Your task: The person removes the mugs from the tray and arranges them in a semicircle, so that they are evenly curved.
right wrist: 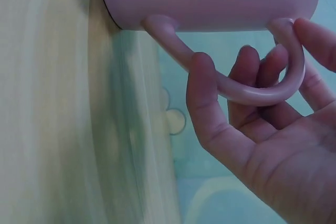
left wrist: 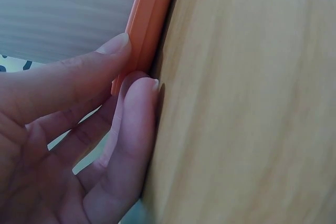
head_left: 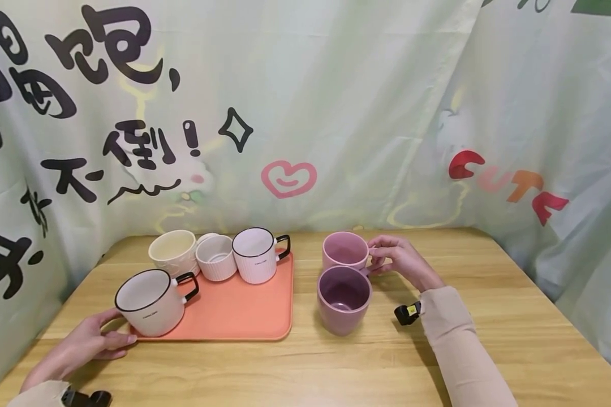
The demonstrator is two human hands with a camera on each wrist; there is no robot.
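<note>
My left hand (head_left: 89, 342) is at the front left corner of an orange tray (head_left: 234, 316). In the left wrist view its thumb lies on the tray's rim (left wrist: 149, 19), with fingers beneath, pinching the edge. A white mug (head_left: 150, 308) with dark rim and black handle stands on the tray beside this hand. On the right, my right hand (head_left: 399, 260) holds the handle (right wrist: 257, 95) of a pink mug (head_left: 343, 249); its fingers curl round that handle. Directly in front of the pink mug stands a purple mug (head_left: 343, 316), its handle pointing toward the right hand.
Along the tray's back stand a cream cup (head_left: 175, 257), a small ribbed white cup (head_left: 218, 263) and a white mug (head_left: 257, 263) with a black handle. The wooden table (head_left: 305, 373) ends at a printed cloth (head_left: 356, 113) behind.
</note>
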